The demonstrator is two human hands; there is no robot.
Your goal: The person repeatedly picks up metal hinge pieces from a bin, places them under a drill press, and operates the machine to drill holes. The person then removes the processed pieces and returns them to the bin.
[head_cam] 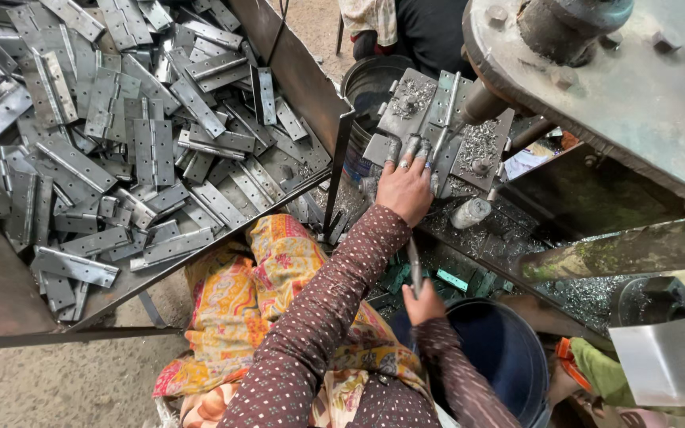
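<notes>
Nearest the camera, the right hand [424,305] is closed around a slim metal lever [414,265] rising toward the drill, while farther off the left hand [404,189] is spread flat, fingertips pressing a grey hinge [447,119] whose long axis runs away under the spindle [481,103].

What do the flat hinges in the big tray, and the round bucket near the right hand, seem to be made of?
The hinges look like bare steel: dull grey, with hard glints, punched holes and a rolled knuckle. The tray seems to be darker, unpolished sheet metal. The bucket is dark blue with a smooth rounded rim, so probably plastic, though painted metal is possible. The left hand presses a like hinge onto the grey metal plate.
</notes>
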